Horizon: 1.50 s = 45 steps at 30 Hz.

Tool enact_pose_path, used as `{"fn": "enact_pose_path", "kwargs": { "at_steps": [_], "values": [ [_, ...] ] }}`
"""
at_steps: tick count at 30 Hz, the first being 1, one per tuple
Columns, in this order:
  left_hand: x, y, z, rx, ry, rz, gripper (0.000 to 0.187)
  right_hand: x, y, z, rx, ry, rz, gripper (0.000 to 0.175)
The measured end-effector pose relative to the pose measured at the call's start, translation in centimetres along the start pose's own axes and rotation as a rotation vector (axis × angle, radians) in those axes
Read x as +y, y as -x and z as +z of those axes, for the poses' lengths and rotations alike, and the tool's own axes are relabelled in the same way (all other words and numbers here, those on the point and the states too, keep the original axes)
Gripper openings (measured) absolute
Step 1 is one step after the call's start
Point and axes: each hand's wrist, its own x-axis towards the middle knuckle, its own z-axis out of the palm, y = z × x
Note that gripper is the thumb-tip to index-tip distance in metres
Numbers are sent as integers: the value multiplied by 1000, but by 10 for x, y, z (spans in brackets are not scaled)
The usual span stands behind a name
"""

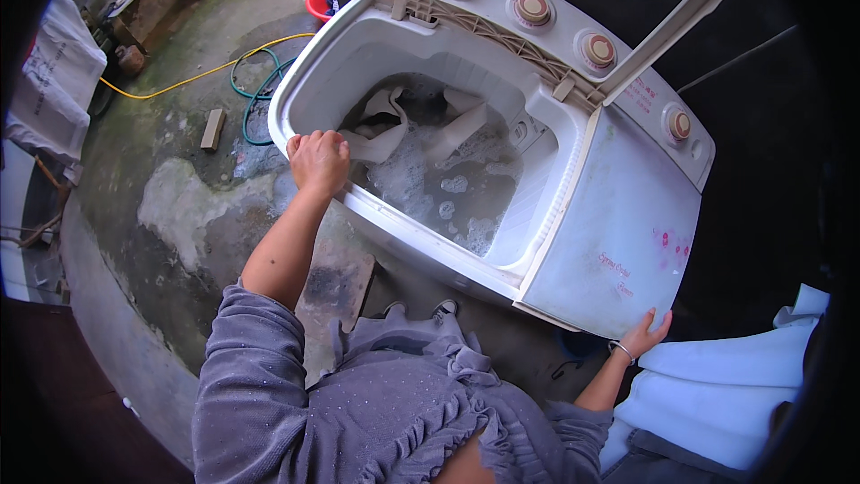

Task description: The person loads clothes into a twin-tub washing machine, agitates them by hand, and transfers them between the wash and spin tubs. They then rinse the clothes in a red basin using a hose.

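Note:
A white twin-tub washing machine [430, 269] stands before me with its wash tub open. Grey, foamy water [430, 181] fills the lower tub, and pale cloth [460, 131] lies partly under it. My left hand [319, 158] grips the tub's left front rim, fingers curled over the edge. At the machine's right front corner, my right hand [646, 335] rests against the edge of the closed spin-side lid [605, 215]; its thumb and fingers are apart, and a bracelet circles the wrist. The raised frame lid [672, 33] leans over the control panel [564, 20], which carries several round knobs.
A yellow hose [195, 72] and a green hose [247, 111] lie on the wet concrete floor at left, near a small block [213, 130]. Behind the machine is a red basin [320, 0]. Light blue cloth [719, 376] hangs at lower right.

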Motion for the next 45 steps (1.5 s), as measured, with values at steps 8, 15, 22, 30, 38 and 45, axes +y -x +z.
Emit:
{"fn": "enact_pose_path", "kwargs": {
  "at_steps": [8,15,22,30,38,45],
  "values": [
    [-4,0,4,70,58,56,13,-48,30,20,-30,106,-109,35],
    [2,-2,0,-34,73,52,14,-32,29,22,-33,161,-97,33],
    [-2,-2,2,24,63,50,17,-41,33,28,11,182,-136,26],
    [0,-4,2,-38,48,62,18,-49,37,25,24,186,-140,24],
    [-1,-3,2,-21,36,87,20,-56,39,24,67,188,-167,22],
    [-5,-3,3,-26,28,101,20,-64,39,23,61,207,-156,22]
  ]
}}
